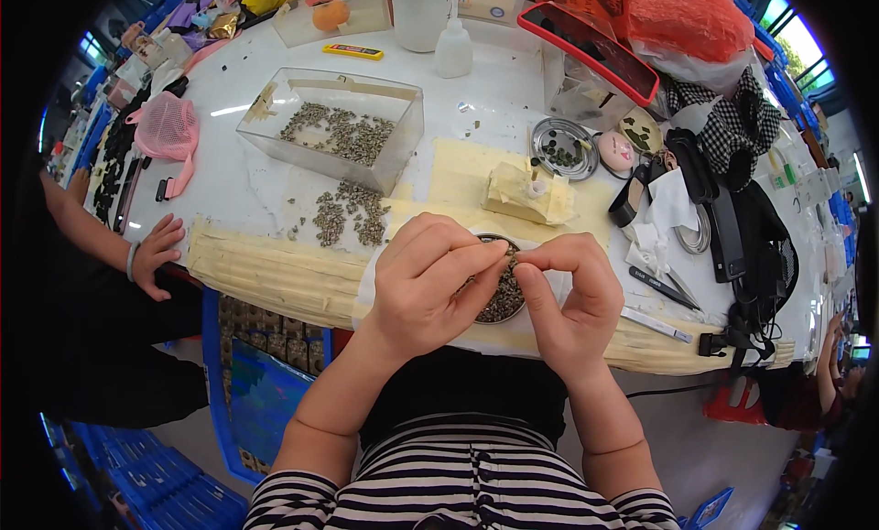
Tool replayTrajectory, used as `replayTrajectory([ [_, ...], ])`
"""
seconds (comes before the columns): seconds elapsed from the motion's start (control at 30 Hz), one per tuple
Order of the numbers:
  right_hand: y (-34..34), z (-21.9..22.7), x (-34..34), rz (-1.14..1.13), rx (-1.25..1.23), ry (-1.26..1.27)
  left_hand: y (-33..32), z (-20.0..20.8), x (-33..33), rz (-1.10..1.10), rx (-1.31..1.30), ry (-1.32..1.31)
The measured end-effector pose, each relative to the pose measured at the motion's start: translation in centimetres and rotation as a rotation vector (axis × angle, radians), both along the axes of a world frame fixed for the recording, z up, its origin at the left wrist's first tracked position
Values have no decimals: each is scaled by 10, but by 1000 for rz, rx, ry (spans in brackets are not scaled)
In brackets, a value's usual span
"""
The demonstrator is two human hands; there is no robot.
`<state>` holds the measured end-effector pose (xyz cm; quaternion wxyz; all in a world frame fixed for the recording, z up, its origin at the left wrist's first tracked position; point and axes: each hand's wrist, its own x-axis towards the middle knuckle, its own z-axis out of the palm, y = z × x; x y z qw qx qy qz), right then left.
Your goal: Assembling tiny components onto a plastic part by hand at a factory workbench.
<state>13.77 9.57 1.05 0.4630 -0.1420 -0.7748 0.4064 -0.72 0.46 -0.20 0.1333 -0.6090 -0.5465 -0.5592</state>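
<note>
In front of me, at the table's near edge, sits a round dish (499, 308) filled with small grey-brown metal parts. Above it my left hand (432, 278) is closed in a pinch, thumb against forefinger. My right hand (575, 297) pinches too, its fingertips almost meeting the left ones over the dish. Whatever lies between the fingertips is too small to make out. Just beyond the hands is a tape-wrapped block (528, 194) with a small pale piece on top. A clear plastic box (403, 155) holds more of the metal parts, and a loose pile (348, 216) lies before it.
Tweezers (661, 287), a round tin with dark green pieces (562, 149) and a red-framed phone (589, 51) are on the right. A white squeeze bottle (453, 49) and a yellow blade case (352, 51) stand farther back. Another person's hand (156, 255) rests at the left edge.
</note>
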Motion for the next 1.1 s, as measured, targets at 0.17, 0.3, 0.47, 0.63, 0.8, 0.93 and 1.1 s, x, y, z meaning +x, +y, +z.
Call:
replayTrajectory([
  [0.17,-2,0,0,-23,28,-15,0,2,1,31,-1,-23],
  [0.3,-2,0,-1,-24,18,-32,1,1,0,27,26,-32],
  [0.47,-1,-3,-3,17,-48,-63,0,3,-1,-24,23,-27],
  [0.63,1,-2,-1,45,-101,-55,0,3,0,-12,21,-13],
  [0.8,0,0,-1,4,0,16,1,1,0,29,7,-30],
  [0.93,-1,0,-1,-2,16,2,2,1,0,34,18,-36],
  [1.1,-1,-2,-2,-19,5,-16,1,3,1,14,30,-29],
])
